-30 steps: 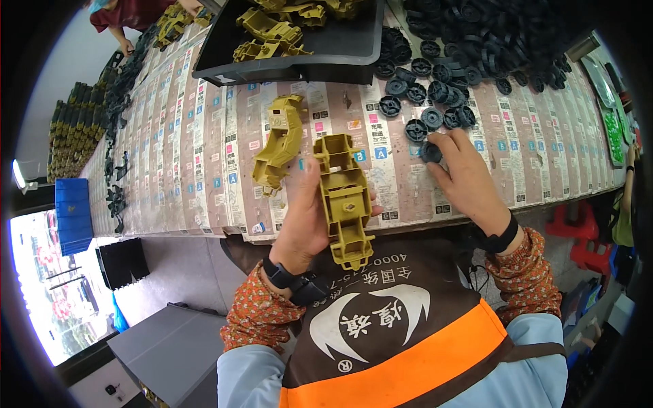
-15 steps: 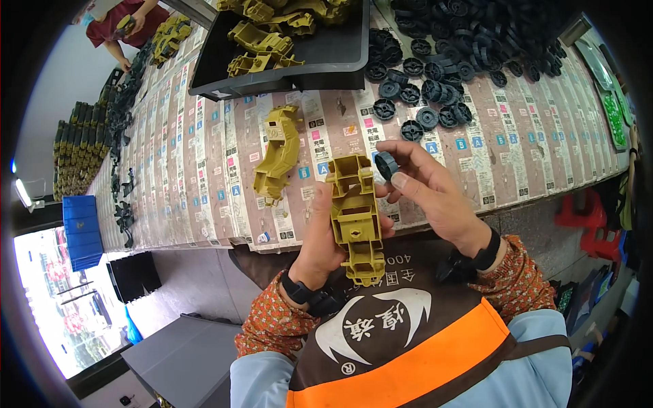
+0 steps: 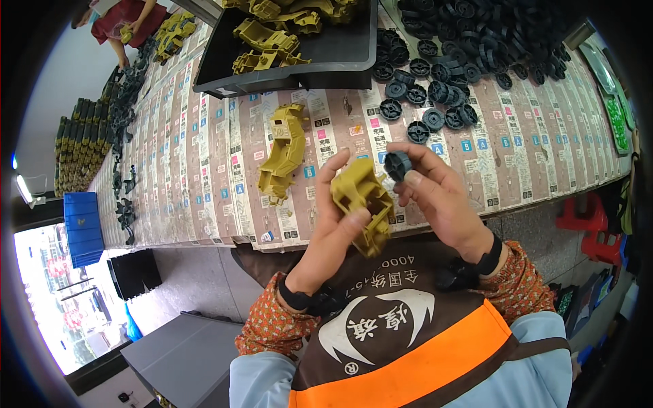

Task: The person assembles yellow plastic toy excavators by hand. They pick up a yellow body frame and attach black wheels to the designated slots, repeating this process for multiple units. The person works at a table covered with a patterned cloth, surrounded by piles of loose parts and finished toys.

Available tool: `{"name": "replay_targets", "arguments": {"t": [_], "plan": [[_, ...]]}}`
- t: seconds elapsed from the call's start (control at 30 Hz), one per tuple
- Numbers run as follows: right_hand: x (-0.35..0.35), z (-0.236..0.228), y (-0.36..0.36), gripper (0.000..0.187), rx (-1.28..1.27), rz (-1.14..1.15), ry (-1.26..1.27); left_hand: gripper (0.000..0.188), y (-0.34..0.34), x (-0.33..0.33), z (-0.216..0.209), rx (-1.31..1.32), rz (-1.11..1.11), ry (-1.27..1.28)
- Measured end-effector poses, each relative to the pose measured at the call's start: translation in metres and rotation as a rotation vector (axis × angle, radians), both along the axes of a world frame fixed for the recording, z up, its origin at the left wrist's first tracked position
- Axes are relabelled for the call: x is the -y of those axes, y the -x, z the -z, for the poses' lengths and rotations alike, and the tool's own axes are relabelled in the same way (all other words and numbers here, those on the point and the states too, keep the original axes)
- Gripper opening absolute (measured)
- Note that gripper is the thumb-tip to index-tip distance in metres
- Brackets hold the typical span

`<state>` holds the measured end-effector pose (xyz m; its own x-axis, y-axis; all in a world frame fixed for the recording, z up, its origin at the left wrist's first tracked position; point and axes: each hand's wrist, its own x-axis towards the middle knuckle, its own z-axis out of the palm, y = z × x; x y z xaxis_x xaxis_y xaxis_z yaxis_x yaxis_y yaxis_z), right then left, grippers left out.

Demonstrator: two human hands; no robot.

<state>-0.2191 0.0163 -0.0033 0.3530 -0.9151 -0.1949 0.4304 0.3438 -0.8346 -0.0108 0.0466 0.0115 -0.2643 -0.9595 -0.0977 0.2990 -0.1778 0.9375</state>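
Note:
My left hand [image 3: 331, 228] is closed round an olive-yellow plastic toy vehicle body [image 3: 364, 197], which is tilted and slightly blurred, its hollow parts partly facing me. Between the thumb and fingers of my right hand [image 3: 435, 194] is a black toy wheel [image 3: 396, 166], its spoked face partly showing. The wheel is close beside the body's upper right side; whether the two touch I cannot tell. A second yellow vehicle body [image 3: 281, 155] lies on the table to the left of my hands.
A black tray [image 3: 286, 85] of yellow bodies stands at the back. Right of it is a large heap of black wheels [image 3: 469, 47], with several loose ones nearer. Dark parts [image 3: 124, 197] line the table's left side. Another person [image 3: 129, 24] works at far left; red stools [image 3: 585, 217] stand at right.
My left hand has turned the vehicle body from upright and facing me to a tilted, side-on pose. The wheel in my right hand has turned so its spokes show.

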Motion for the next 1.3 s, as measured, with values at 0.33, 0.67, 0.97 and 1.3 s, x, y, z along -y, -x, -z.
{"name": "replay_targets", "arguments": {"t": [0.33, 0.67, 0.97, 1.3], "plan": [[0.005, 0.014, 0.01, 0.044, 0.016, 0.136, -0.103, 0.061, -0.015, 0.01, -0.017, 1.175, 0.188, 1.196], [0.004, 0.017, 0.005, 0.041, -0.115, 0.11, -0.15, 0.094, -0.033, -0.006, 0.01, 0.881, 0.075, 0.601], [0.002, 0.011, -0.022, 0.034, -0.126, -0.035, -0.021, 0.075, -0.01, 0.028, 0.006, 0.252, -0.262, -0.392], [0.008, 0.007, -0.015, 0.047, 0.033, -0.039, 0.012, 0.05, -0.009, 0.019, 0.001, -0.224, -0.026, -0.337]]}}
